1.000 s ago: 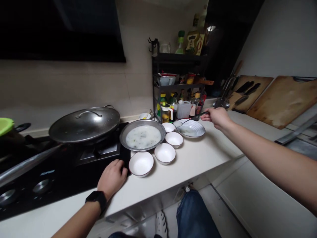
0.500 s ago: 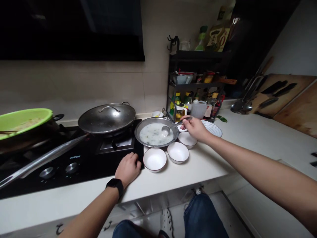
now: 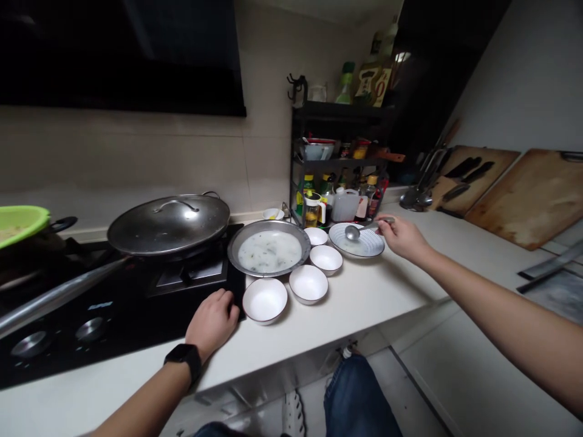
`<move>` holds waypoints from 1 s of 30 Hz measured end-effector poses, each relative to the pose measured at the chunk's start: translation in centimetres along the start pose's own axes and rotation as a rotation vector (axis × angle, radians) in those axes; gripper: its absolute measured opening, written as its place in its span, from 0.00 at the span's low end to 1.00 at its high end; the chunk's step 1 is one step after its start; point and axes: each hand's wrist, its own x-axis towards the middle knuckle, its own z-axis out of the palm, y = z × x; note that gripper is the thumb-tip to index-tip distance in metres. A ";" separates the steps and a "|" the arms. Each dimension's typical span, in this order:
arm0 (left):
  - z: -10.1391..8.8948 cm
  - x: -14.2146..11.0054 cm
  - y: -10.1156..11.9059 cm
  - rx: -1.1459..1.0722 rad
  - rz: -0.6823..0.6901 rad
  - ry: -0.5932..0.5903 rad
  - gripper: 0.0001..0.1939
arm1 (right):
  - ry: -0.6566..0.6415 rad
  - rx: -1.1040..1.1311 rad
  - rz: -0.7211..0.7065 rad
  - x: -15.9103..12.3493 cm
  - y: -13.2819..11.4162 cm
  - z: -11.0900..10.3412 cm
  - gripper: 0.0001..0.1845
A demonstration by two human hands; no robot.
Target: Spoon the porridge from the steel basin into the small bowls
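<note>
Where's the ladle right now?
In the head view, the ladle is in the right hand, on the right side of the counter, its bowl over the blue-striped white plate, just right of a small white bowl.

Head-worn camera above the white countertop (image 3: pixel 364 303), looked forward and down, faced the tiled backsplash (image 3: pixel 136 158), close to the left hand (image 3: pixel 212 325) and right hand (image 3: pixel 403 237), jeans (image 3: pixel 359 397) at bottom edge

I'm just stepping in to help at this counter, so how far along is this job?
Done: pale soup fills a steel basin beside the hob. In hand: the right hand holds a ladle over a striped plate. Left: four white bowls on the counter look empty.
</note>
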 end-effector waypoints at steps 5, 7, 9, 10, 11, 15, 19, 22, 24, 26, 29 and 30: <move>-0.1 0.0 0.0 -0.013 -0.011 0.005 0.08 | 0.023 0.330 0.323 -1.3 2.7 1.0 0.05; -0.2 0.0 0.0 -0.001 -0.010 0.002 0.08 | 0.073 0.495 0.481 -1.5 3.2 1.4 0.03; -0.2 0.0 0.0 0.012 -0.004 -0.006 0.09 | 0.141 0.616 0.636 -1.5 3.5 1.6 0.04; -0.2 0.0 0.0 0.015 0.000 -0.009 0.09 | 0.170 0.662 0.705 -1.4 3.6 1.6 0.03; -0.2 0.0 0.0 0.015 0.002 -0.008 0.09 | 0.190 0.702 0.768 -1.4 3.7 1.6 0.02; -0.2 0.0 -0.1 0.009 0.004 -0.005 0.08 | 0.222 0.784 0.905 -1.2 3.5 1.3 0.03; -0.2 0.0 0.0 0.014 -0.003 -0.010 0.08 | 0.237 0.785 0.902 -0.7 2.3 0.3 0.06; -0.2 0.0 0.0 0.014 0.001 -0.015 0.09 | 0.255 0.759 0.860 0.1 1.1 -0.7 0.10; -0.2 0.0 0.0 0.010 0.006 -0.011 0.09 | 0.255 0.749 0.829 0.8 0.4 -1.4 0.12; -0.2 0.0 0.0 0.003 0.005 -0.003 0.09 | 0.251 0.744 0.803 1.5 -0.4 -2.0 0.12; -0.2 0.0 0.0 0.009 0.003 0.002 0.09 | 0.242 0.747 0.766 2.7 -1.8 -2.6 0.12; -0.2 0.0 0.1 0.014 0.004 0.000 0.09 | 0.236 0.754 0.759 3.1 -2.3 -2.7 0.12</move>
